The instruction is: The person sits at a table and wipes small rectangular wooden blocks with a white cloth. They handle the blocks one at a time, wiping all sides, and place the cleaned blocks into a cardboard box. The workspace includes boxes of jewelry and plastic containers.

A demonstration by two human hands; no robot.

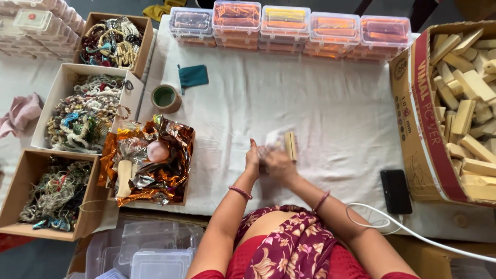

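At the middle of the cloth-covered desk [330,108], the right hand [279,164] closes its grip on a small wooden block [291,145] that seems partly inside a clear plastic wrapper [272,138]; the left hand [252,157] stands edge-up just beside it, fingers straight, and I cannot tell whether it holds anything. The block looks light, stiff and hard, best pinched across its long flat sides. The film looks thin, slippery and easily crumpled. A carton of similar blocks [465,111] sits at the right.

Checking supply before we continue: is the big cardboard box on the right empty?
No, the cardboard box is piled with pale wooden blocks.
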